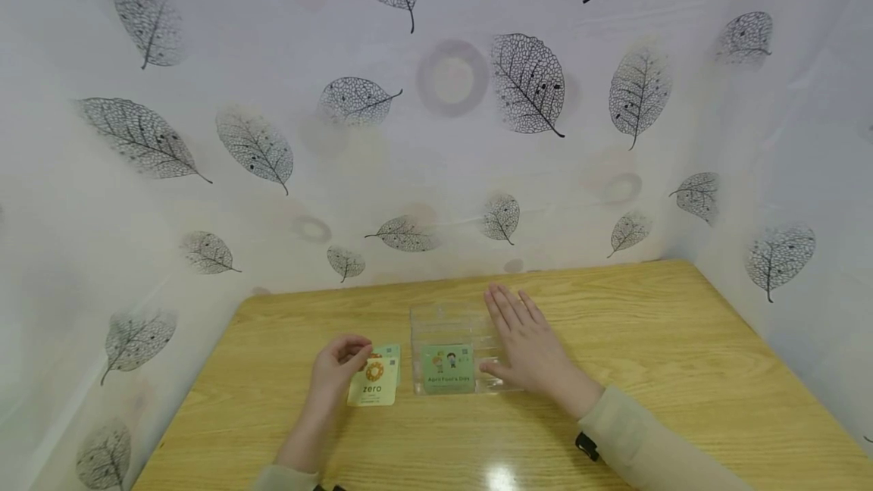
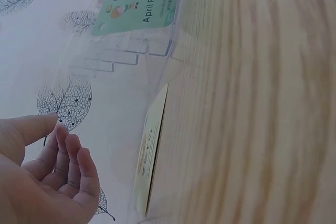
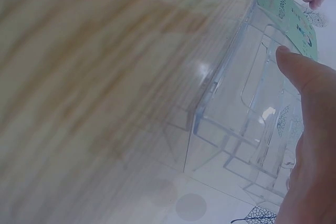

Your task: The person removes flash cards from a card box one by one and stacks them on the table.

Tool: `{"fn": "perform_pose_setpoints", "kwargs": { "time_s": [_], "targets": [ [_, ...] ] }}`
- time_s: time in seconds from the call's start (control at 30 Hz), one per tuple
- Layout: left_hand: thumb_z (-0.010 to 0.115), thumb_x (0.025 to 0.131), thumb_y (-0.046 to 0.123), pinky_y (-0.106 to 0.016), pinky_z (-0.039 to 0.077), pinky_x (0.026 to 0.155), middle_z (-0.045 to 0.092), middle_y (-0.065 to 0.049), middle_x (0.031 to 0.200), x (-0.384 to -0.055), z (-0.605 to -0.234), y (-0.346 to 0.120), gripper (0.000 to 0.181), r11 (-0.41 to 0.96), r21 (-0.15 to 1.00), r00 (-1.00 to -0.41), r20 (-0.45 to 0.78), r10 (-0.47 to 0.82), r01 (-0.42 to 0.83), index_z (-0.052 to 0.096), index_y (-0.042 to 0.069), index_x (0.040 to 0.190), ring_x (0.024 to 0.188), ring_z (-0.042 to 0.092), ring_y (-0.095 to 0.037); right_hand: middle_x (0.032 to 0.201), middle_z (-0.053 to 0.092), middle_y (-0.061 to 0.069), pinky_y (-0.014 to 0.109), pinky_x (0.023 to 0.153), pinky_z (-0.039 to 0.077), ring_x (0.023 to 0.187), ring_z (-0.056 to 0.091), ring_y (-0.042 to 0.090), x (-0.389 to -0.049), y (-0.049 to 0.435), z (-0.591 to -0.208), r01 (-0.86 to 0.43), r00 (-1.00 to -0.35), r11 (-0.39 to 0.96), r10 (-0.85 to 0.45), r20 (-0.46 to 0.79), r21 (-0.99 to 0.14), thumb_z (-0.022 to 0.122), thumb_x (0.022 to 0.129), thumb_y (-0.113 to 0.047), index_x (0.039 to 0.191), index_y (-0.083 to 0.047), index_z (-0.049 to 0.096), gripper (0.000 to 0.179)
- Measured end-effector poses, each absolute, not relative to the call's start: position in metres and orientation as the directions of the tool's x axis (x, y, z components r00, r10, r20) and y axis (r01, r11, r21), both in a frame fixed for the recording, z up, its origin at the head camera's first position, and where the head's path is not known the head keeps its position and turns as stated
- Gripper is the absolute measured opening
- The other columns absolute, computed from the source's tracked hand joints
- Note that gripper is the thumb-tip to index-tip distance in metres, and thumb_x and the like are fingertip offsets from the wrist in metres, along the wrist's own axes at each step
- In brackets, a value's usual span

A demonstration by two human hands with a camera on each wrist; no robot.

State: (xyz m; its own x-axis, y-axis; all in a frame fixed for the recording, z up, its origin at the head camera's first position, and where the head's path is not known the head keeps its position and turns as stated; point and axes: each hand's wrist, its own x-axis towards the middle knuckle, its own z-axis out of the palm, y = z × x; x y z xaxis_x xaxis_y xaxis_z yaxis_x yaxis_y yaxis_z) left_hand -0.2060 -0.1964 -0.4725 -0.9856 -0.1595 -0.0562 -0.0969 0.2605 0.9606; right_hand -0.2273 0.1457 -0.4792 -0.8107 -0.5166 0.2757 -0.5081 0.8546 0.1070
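Note:
A clear plastic stepped holder [image 1: 417,333] stands on the table, with a green "April Fool's Day" card [image 1: 449,371] in its left front part. My right hand [image 1: 533,351] lies over the holder's right side, fingers stretched and thumb spread toward the card. In the right wrist view its thumb [image 3: 300,69] overlaps the clear steps. Left of the holder, a pale yellow "zero" card [image 1: 373,394] lies partly over a green-edged card [image 1: 393,358]. My left hand [image 1: 336,370] hovers at these cards, fingers loosely bent; the left wrist view shows nothing between its thumb and fingertips.
The wooden table [image 1: 614,324] ends at a white curtain [image 1: 436,157] with a leaf print, which closes off the back and both sides. A dark wrist strap [image 1: 586,446] sits at the right sleeve [image 1: 641,438].

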Motion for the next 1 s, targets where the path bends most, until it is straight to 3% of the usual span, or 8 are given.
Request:
{"fn": "perform_pose_setpoints", "kwargs": {
  "time_s": [0.27,0.57,1.0],
  "targets": [
    [0.070,0.102,0.006,-0.017,0.057,0.078,0.074,-0.017,0.112,-0.203,-0.473,-0.192,0.022,0.258,0.963,-0.991,-0.052,-0.124,-0.083,0.068,-0.007,0.120,0.091,0.066,-0.013,0.176,0.018,0.021,0.056,0.134,0.018,0.164,0.021,0.039,-0.227,0.146,-0.480,-0.506,-0.809,0.856,-0.513,0.285,0.104,0.062,0.091,-0.074,0.166,0.003,0.020,0.116],
    [0.071,0.101,0.006,-0.019,0.056,0.076,0.073,-0.008,0.105,-0.202,-0.475,-0.186,0.020,0.288,0.954,-0.992,-0.048,-0.120,-0.081,0.070,-0.005,0.117,0.087,0.063,-0.009,0.176,0.019,0.021,0.056,0.134,0.019,0.163,0.021,0.039,-0.228,0.146,-0.483,-0.507,-0.805,0.857,-0.511,0.301,0.097,0.064,0.090,-0.074,0.166,0.003,0.021,0.117],
    [0.073,0.098,0.003,-0.020,0.058,0.074,0.072,-0.007,0.099,-0.200,-0.475,-0.177,0.018,0.247,0.966,-0.993,-0.056,-0.100,-0.079,0.070,-0.006,0.114,0.085,0.065,-0.012,0.175,0.021,0.022,0.056,0.135,0.015,0.163,0.023,0.040,-0.227,0.145,-0.482,-0.515,-0.799,0.854,-0.510,0.318,0.077,0.065,0.090,-0.073,0.166,0.003,0.022,0.116]
  ]
}}
